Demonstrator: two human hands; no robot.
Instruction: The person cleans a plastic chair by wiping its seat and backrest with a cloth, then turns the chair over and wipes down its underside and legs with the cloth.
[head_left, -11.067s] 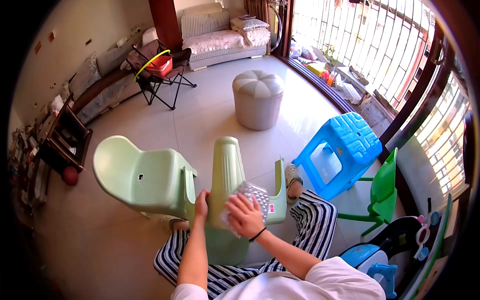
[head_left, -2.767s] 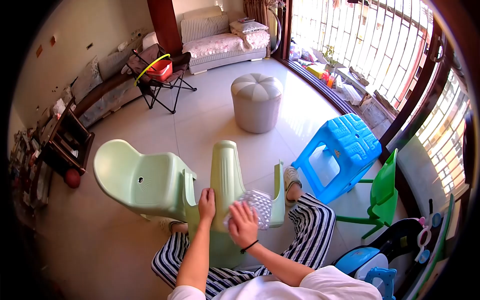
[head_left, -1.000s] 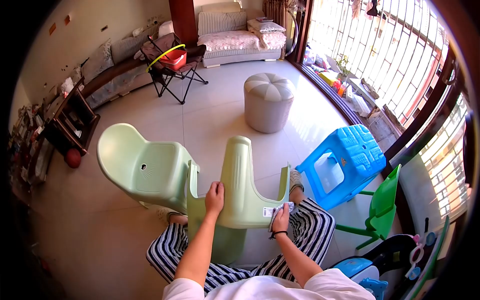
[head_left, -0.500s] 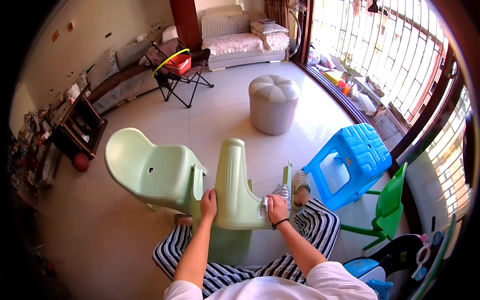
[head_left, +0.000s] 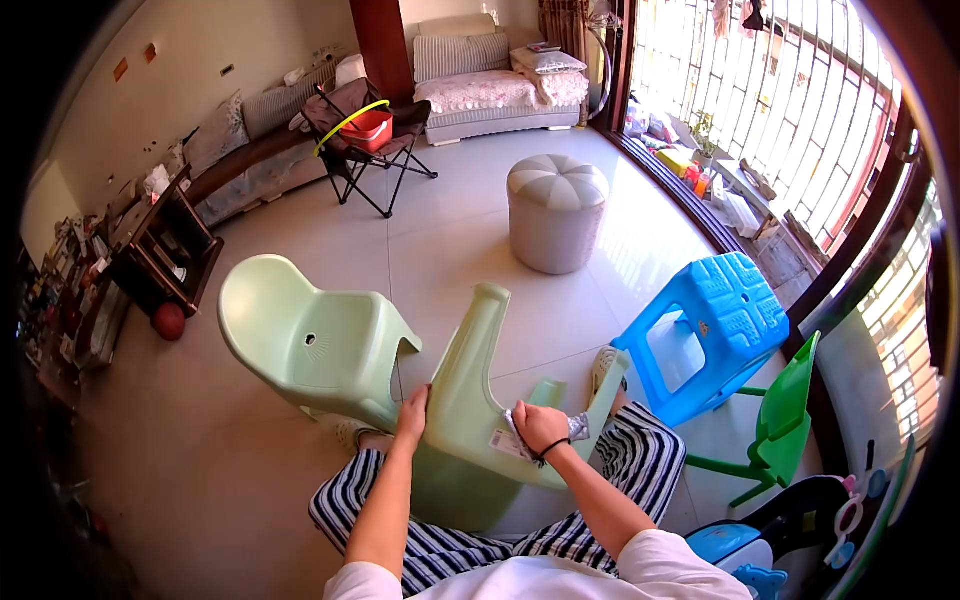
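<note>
Head view: left of the blue stool (head_left: pixel 738 300), a pale green chair (head_left: pixel 468 395) is tilted; the left hand (head_left: pixel 413 416) grips its edge farther from the stool, while the right hand (head_left: pixel 541 428), nearer the stool, clenches crumpled wrap (head_left: pixel 579 428) against the chair

A home living room, shown by the sofa (head_left: pixel 490 93) and ottoman (head_left: pixel 557 220).

Tiled floor (head_left: pixel 450 245), round pouf (head_left: pixel 556 220), bright barred window (head_left: pixel 765 95)
</note>
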